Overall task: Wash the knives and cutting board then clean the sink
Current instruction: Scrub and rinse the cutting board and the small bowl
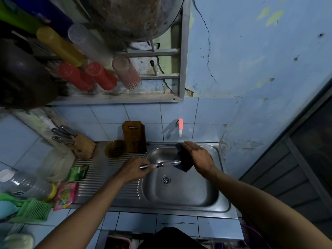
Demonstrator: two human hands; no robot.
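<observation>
Over the steel sink (181, 194) my left hand (133, 168) grips the metal handle of a knife (162, 164), which lies level and points right. My right hand (200, 157) holds a dark scouring pad (184, 159) folded round the blade, so most of the blade is hidden. A brown wooden cutting board (134, 136) stands upright against the tiled wall at the sink's back left. A wooden knife block (82, 146) with several steel-handled knives sits on the far left of the drainboard.
A white tap with a pink handle (180, 127) juts from the wall above the basin. An amber dish (115, 148), green and pink sachets (67, 194), a plastic bottle (25, 186) and a green basket crowd the drainboard side. A rack of cups hangs overhead.
</observation>
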